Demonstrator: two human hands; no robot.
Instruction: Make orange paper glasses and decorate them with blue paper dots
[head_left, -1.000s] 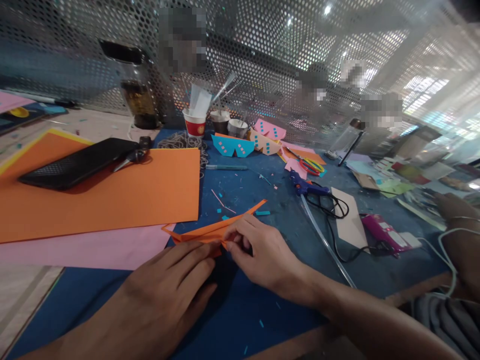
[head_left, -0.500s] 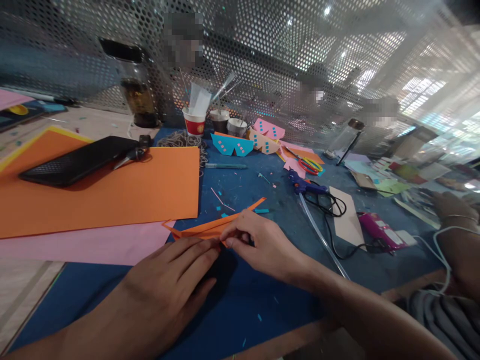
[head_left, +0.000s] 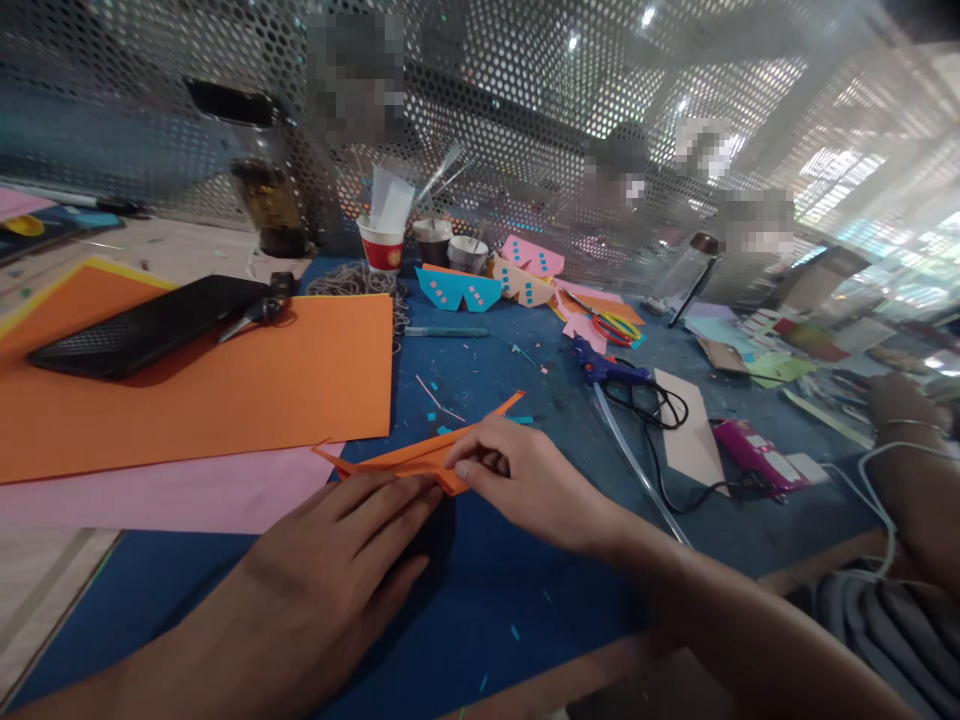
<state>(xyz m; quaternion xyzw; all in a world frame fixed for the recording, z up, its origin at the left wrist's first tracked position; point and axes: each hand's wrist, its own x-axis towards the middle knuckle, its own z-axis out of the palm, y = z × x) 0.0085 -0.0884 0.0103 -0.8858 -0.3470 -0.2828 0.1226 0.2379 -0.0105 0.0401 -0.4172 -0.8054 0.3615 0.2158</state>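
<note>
A folded orange paper piece point(head_left: 420, 458) lies on the blue table mat, its narrow ends sticking out to the left and upper right. My left hand point(head_left: 345, 560) rests flat over its near left side, fingers stretched out and close together, thumb apart. Over the right half, my right hand point(head_left: 529, 480) is closed, its index finger and thumb drawn together on the paper. The fingers partly cover the paper's near edge, so its full shape is hidden. Small blue and pink paper scraps point(head_left: 439, 400) are scattered just beyond it.
Large orange sheets point(head_left: 330, 360) carry a black phone-like slab point(head_left: 142, 325) at left. Behind stand paper cups point(head_left: 382, 247) and decorated paper masks point(head_left: 459, 288). A blue glue gun point(head_left: 607, 368) with cord, scissors point(head_left: 615, 325) and another person's arm point(head_left: 907, 460) are at right.
My right fingertips have shifted slightly right along the orange paper, exposing more of its near edge. My left hand stays flat in place. The whole view has shifted slightly.
</note>
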